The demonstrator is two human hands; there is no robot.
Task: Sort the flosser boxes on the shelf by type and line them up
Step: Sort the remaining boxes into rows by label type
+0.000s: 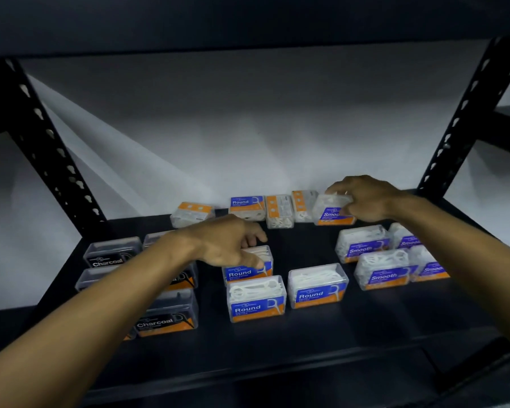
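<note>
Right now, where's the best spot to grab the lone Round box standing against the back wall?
Pinch the back Round box across its two short ends, coming from above and in front. It stands free on its left; an orange-labelled box crowds its right end, so a top grip across front and back faces may be easier.

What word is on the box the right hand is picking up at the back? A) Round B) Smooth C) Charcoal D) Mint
B: the right hand grips a tilted box at the back of the shelf, and its blue label reads "Smooth".
</note>
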